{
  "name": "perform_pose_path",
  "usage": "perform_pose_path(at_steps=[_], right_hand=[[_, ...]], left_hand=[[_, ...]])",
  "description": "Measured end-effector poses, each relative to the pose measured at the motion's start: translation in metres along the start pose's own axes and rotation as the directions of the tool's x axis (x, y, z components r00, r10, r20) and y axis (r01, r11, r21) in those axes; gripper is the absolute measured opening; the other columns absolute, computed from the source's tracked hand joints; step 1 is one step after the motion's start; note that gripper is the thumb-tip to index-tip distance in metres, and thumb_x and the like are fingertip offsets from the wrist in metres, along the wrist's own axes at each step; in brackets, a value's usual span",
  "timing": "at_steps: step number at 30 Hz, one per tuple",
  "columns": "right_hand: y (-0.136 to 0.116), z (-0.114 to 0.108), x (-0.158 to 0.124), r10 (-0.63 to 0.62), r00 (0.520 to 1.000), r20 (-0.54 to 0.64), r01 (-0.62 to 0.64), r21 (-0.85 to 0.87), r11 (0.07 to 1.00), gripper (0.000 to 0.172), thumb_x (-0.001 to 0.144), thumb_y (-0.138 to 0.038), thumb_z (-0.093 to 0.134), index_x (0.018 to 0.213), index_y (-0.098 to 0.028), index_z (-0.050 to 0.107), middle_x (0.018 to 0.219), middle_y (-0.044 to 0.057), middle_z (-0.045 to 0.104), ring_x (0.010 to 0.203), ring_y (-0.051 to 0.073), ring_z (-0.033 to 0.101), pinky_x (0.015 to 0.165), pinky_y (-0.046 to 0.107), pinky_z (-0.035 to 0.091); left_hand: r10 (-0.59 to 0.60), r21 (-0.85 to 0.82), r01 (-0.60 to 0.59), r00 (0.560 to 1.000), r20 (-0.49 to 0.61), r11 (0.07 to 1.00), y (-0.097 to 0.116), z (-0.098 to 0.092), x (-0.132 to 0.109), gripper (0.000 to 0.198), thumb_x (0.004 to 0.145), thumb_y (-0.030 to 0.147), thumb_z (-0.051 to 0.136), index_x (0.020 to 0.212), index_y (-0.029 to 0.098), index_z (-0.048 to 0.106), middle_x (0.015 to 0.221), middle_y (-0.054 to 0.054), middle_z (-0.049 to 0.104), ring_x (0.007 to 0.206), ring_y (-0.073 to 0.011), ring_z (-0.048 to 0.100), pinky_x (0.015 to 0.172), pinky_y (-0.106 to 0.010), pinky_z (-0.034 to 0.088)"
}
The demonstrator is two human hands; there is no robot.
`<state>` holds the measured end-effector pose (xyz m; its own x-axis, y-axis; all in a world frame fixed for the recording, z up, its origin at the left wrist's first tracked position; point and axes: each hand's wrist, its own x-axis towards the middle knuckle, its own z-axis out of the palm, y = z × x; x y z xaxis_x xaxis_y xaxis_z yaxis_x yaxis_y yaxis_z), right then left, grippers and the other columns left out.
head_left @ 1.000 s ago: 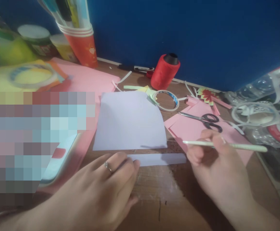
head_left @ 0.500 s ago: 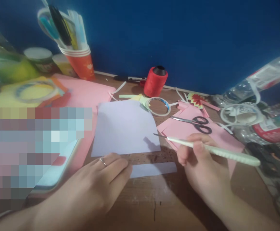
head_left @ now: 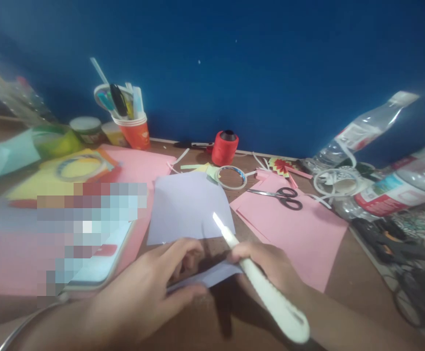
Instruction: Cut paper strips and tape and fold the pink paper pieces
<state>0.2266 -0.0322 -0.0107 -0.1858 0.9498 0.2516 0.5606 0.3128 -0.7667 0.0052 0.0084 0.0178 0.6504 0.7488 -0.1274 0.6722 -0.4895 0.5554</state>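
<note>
My left hand (head_left: 150, 292) is closed on a narrow lavender paper strip (head_left: 212, 275), lifted a little off the wooden desk, thumb under and fingers over it. My right hand (head_left: 271, 265) grips a white utility knife (head_left: 260, 287) with its blade pointing up and away, and also touches the strip's right end. Just beyond both hands lies a lavender paper sheet (head_left: 188, 207).
A pink sheet (head_left: 296, 229) with black-handled scissors (head_left: 283, 196) lies at right. A tape roll (head_left: 230, 176), red thread spool (head_left: 225, 146), orange cup of pens (head_left: 134, 129), plastic bottles (head_left: 362, 131) and jars stand along the blue wall. A phone (head_left: 95, 263) lies left.
The strip lay flat on the desk under my left fingers; now both hands have picked it up. The knife swung from sideways to pointing away. The camera tilted upward.
</note>
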Motion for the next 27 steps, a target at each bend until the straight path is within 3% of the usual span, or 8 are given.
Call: perform_pose_path(at_steps=[6,12,15,17,19,21,24,27], right_hand=[[-0.004,-0.005,0.004,0.139,0.985,0.102,-0.149,0.098,0.984,0.003,0.075,-0.02,0.054,0.072,-0.019,0.055,0.048,-0.007,0.047,0.04,0.007,0.04,0.039,0.017,0.033],[-0.004,-0.008,0.006,-0.139,0.98,-0.14,0.135,-0.04,0.99,0.018,0.074,-0.013,0.057,0.089,-0.021,0.059,0.076,0.002,0.063,0.063,0.014,0.059,0.059,0.024,0.048],[-0.009,-0.009,0.007,-0.087,0.985,-0.152,0.079,-0.06,0.995,0.008,0.077,-0.014,0.055,0.077,-0.022,0.058,0.062,-0.001,0.06,0.052,0.012,0.056,0.05,0.022,0.046],[-0.012,-0.009,0.007,-0.024,0.99,-0.14,0.016,-0.06,0.998,0.008,0.077,-0.016,0.056,0.071,-0.021,0.057,0.057,-0.002,0.059,0.05,0.012,0.055,0.048,0.021,0.045],[-0.013,-0.008,0.007,-0.02,0.99,-0.14,0.01,-0.07,0.997,0.007,0.075,-0.016,0.056,0.07,-0.021,0.057,0.058,-0.002,0.06,0.05,0.012,0.055,0.048,0.021,0.045],[-0.011,-0.007,0.006,-0.063,0.99,-0.129,0.053,-0.083,0.995,0.008,0.074,-0.014,0.055,0.071,-0.021,0.056,0.061,-0.002,0.061,0.051,0.011,0.055,0.051,0.022,0.045],[-0.005,-0.008,0.006,-0.081,0.991,-0.111,0.07,-0.092,0.993,0.007,0.075,-0.014,0.056,0.075,-0.021,0.057,0.064,-0.001,0.061,0.053,0.011,0.054,0.053,0.023,0.044],[-0.001,-0.008,0.006,-0.068,0.991,-0.113,0.057,-0.099,0.993,0.005,0.076,-0.017,0.058,0.079,-0.021,0.057,0.066,-0.001,0.06,0.054,0.012,0.055,0.054,0.024,0.044]], left_hand=[[-0.127,-0.242,0.143,0.989,0.081,0.96,0.009,-0.01,0.002,0.019,0.082,0.025,0.046,0.077,0.023,0.064,0.077,0.003,0.066,0.071,-0.0121,0.06,0.065,-0.022,0.045],[-0.391,-0.542,0.499,0.867,0.309,0.677,0.002,-0.005,0.006,0.034,0.082,0.046,0.041,0.074,0.017,0.057,0.057,0.003,0.051,0.045,-0.0075,0.044,0.039,-0.016,0.032],[-0.29,-0.646,0.368,0.929,0.229,0.669,0.002,-0.007,0.006,0.034,0.075,0.044,0.052,0.101,0.021,0.054,0.066,0.003,0.055,0.048,-0.0081,0.047,0.039,-0.016,0.036],[-0.272,-0.61,0.317,0.948,0.167,0.727,0.004,-0.009,0.006,0.033,0.07,0.037,0.058,0.1,0.023,0.054,0.07,0.003,0.057,0.049,-0.0079,0.049,0.041,-0.016,0.037],[-0.363,-0.54,0.413,0.909,0.203,0.733,0.005,-0.009,0.008,0.019,0.073,0.038,0.056,0.078,0.02,0.057,0.056,0.005,0.053,0.042,-0.0061,0.043,0.039,-0.016,0.033],[-0.443,-0.519,0.52,0.853,0.276,0.678,0.005,-0.007,0.01,0.029,0.079,0.042,0.048,0.065,0.017,0.052,0.043,0.007,0.045,0.035,-0.005,0.037,0.037,-0.016,0.029],[-0.406,-0.583,0.491,0.87,0.281,0.647,0.0,-0.004,0.01,0.023,0.081,0.039,0.045,0.075,0.018,0.052,0.054,0.005,0.052,0.039,-0.0066,0.042,0.036,-0.017,0.033],[-0.29,-0.44,0.283,0.956,0.053,0.852,-0.005,-0.001,0.004,0.02,0.084,0.031,0.042,0.097,0.022,0.052,0.078,0.0,0.061,0.057,-0.0126,0.055,0.048,-0.024,0.046]])
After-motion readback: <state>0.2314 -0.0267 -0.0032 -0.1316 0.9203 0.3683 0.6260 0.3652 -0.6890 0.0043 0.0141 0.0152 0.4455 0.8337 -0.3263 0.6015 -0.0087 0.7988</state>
